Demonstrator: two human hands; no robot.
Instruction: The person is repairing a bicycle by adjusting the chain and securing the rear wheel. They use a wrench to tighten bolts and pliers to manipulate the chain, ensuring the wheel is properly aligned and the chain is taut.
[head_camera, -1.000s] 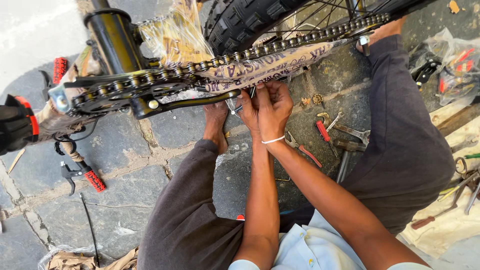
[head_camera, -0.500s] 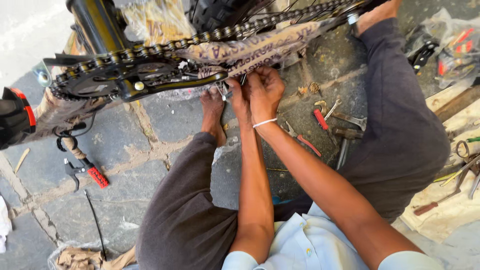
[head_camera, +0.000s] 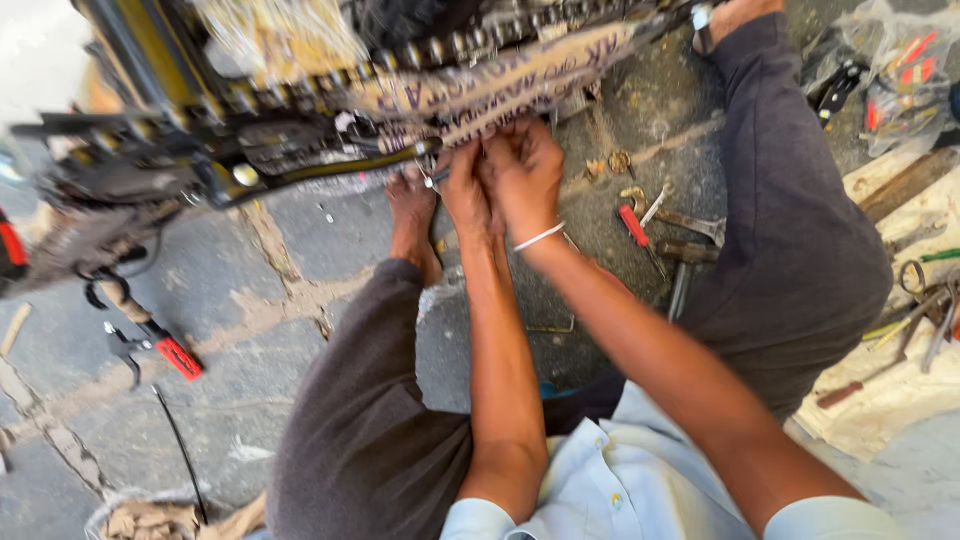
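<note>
Chainstay (head_camera: 480, 95), cardboard-wrapped, sits under the chain (head_camera: 330, 80); my left hand's (head_camera: 462, 185) and right hand's (head_camera: 525, 170) fingers pinch a small metal part against it. Since a second ago I've leaned closer, grip unchanged; red-handled tools (head_camera: 632, 225) lie right of it.

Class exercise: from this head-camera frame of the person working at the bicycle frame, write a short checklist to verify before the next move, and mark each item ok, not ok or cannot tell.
1. Both hands on the work: ok. The left hand and right hand are pressed together at the wrapped frame tube.
2. Small metal part held securely at the left fingertips: cannot tell, it is blurred.
3. Fingers away from the chain: ok, though it runs just above them.
4. Spare tools within reach: ok. The red-handled tool lies on the paving by the right knee.
5. Bare foot out from under the work: not ok, it sits directly below the hands.
</note>
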